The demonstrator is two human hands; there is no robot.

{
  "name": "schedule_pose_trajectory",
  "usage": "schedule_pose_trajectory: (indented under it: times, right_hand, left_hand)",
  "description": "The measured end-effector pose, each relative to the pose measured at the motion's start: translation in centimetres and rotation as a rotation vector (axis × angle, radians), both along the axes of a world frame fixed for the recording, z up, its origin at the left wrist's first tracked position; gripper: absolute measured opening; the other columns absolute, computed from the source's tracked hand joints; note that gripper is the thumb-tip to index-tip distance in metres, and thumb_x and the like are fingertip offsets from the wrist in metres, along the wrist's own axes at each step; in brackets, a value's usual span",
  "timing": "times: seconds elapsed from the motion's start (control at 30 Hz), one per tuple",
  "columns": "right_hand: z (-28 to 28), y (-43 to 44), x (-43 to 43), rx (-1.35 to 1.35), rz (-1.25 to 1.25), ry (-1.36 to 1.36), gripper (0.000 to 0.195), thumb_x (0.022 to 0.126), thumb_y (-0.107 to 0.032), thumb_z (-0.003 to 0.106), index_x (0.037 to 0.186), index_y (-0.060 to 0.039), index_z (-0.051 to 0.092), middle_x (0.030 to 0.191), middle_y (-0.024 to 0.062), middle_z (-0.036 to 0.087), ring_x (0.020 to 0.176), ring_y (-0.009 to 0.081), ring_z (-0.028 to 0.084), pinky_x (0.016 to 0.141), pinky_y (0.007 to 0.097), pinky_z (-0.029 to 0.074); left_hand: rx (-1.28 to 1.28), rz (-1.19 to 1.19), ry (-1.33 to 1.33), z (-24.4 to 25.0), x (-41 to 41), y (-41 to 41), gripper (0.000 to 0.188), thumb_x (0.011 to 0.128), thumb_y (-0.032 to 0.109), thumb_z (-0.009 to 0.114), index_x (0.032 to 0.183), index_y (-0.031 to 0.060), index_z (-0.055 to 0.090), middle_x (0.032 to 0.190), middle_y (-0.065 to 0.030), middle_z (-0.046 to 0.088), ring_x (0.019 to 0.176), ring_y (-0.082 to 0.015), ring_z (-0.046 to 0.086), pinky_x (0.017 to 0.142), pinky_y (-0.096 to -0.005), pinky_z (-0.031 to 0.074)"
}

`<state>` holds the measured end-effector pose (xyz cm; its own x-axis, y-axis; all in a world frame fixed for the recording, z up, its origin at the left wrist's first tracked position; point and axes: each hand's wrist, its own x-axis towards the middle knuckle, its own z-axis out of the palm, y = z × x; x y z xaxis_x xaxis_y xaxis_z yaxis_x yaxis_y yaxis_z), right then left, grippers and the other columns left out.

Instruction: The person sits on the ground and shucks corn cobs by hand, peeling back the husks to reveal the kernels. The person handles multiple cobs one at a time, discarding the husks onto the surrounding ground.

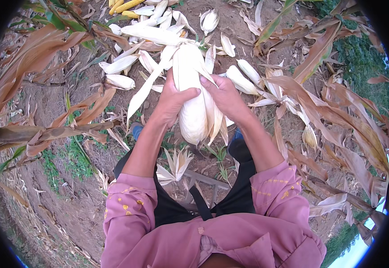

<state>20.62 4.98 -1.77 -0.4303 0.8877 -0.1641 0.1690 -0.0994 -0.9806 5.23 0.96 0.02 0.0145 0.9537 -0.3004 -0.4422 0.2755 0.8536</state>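
Note:
Both hands grip an ear of corn (190, 114) in pale, dry husk, held over the ground between my feet. My left hand (174, 98) wraps its left side, the thumb lying across the front. At the right side, my right hand (224, 95) has its thumb by a loose strip of husk. Some husk leaves (149, 83) are peeled away and hang to the left, while others droop below my right hand. Any kernels of this ear are hidden by the remaining husk.
Bare yellow corn cobs (127, 5) lie at the top, beside a heap of pale husks (147, 31). Several husked ears (241, 80) lie on the soil to the right. Dry corn stalks and leaves (328, 110) crowd both sides. An opened husk (176, 167) lies between my legs.

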Motion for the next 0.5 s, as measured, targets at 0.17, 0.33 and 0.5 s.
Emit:
schedule_pose_trajectory:
  times: [0.17, 0.33, 0.5]
  right_hand:
    - [-0.6, 0.3, 0.1, -0.082, 0.011, 0.060, 0.039, 0.094, -0.030, 0.052, 0.104, 0.0059, 0.061, 0.086, 0.0097, 0.066, 0.079, 0.0131, 0.059, 0.074, 0.0304, 0.046]
    - [2.7, -0.8, -0.6, -0.408, -0.034, 0.229, 0.039, 0.094, -0.032, 0.052, 0.104, 0.0036, 0.062, 0.083, 0.0065, 0.064, 0.076, 0.0091, 0.056, 0.070, 0.0262, 0.046]
    - [4.0, -0.4, 0.4, -0.399, 0.116, 0.163, 0.038, 0.095, -0.037, 0.051, 0.088, -0.0013, 0.062, 0.070, 0.0011, 0.058, 0.062, 0.0051, 0.050, 0.057, 0.0198, 0.042]
  left_hand:
    - [0.044, 0.011, 0.082, -0.1, 0.1, 0.3, 0.081, 0.066, 0.002, 0.068, 0.135, 0.0019, 0.025, 0.114, -0.0119, 0.050, 0.103, -0.0223, 0.055, 0.088, -0.0349, 0.047]
    - [0.196, 0.016, 0.454, -0.1, -0.5, 0.4, 0.082, 0.063, 0.005, 0.068, 0.135, 0.0000, 0.029, 0.119, -0.0138, 0.050, 0.108, -0.0243, 0.053, 0.093, -0.0345, 0.044]
    - [0.131, 0.050, 0.468, -1.2, -0.4, 0.7, 0.077, 0.063, 0.009, 0.070, 0.132, -0.0009, 0.037, 0.122, -0.0149, 0.052, 0.111, -0.0226, 0.053, 0.094, -0.0330, 0.042]
